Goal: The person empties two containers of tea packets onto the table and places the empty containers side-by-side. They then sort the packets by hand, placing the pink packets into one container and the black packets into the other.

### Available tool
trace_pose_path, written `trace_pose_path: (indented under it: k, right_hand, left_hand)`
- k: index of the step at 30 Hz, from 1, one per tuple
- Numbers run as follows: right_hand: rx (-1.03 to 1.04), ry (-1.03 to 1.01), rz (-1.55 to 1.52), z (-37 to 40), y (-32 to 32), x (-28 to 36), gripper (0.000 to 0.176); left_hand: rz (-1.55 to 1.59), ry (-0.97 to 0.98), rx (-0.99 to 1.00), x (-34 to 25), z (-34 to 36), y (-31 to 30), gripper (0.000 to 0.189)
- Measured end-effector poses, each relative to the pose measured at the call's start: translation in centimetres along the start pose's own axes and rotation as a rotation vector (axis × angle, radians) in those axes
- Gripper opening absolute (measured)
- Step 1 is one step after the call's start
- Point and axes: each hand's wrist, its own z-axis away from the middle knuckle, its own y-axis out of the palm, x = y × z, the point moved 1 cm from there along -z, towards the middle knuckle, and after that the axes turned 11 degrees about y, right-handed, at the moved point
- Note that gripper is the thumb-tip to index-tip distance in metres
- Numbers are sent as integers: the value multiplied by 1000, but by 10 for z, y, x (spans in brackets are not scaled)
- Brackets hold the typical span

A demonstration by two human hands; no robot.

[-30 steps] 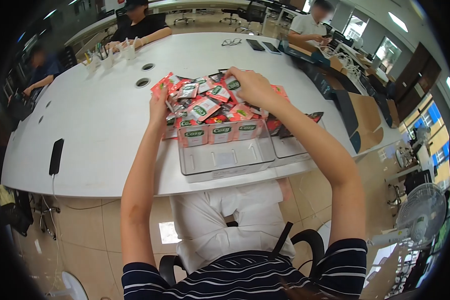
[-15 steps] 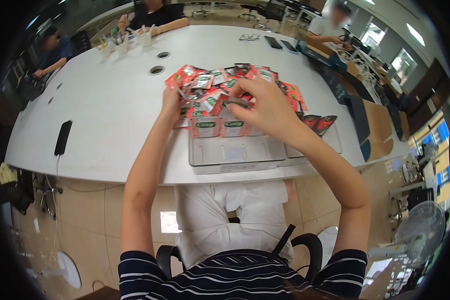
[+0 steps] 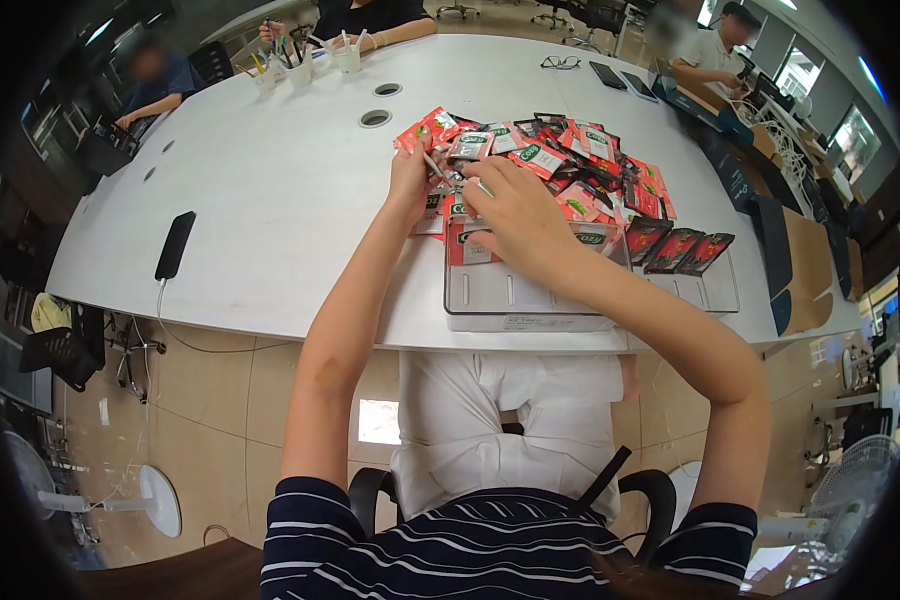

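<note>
A heap of red sachets with green labels (image 3: 555, 160) lies on the white table (image 3: 270, 190). In front of it stands a clear plastic organiser tray (image 3: 525, 300) with a few sachets upright at its back. My left hand (image 3: 410, 185) pinches sachets at the heap's left edge. My right hand (image 3: 510, 215) is over the tray's back, fingers closed on a sachet right next to my left hand. A second clear tray (image 3: 705, 290) to the right holds dark red sachets (image 3: 680, 248).
A black phone on a cable (image 3: 175, 245) lies at the table's left. Cups with pens (image 3: 300, 70), glasses (image 3: 560, 62) and two phones (image 3: 620, 80) sit at the far side, where other people are seated. Dark flat boxes (image 3: 760, 215) lie at the right.
My right hand came down from the heap toward the tray's back with a sachet and met my left hand. The view shifted, so the table sits further right.
</note>
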Motion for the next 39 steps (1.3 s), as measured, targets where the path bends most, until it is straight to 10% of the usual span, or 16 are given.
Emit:
trace_pose_path:
  k: [7,25,39]
  right_hand:
    - [35,-23,41,-3,2,-7,56]
    - [-218,-46,126,-26,-8,-13,21]
    - [-306,-28,-92,-10,-24,-40,16]
  left_hand:
    - [95,7,60,-5,5,5,31]
    - [304,-78,402,-18,21,23,32]
    - [274,53,154,-17,14,16,32]
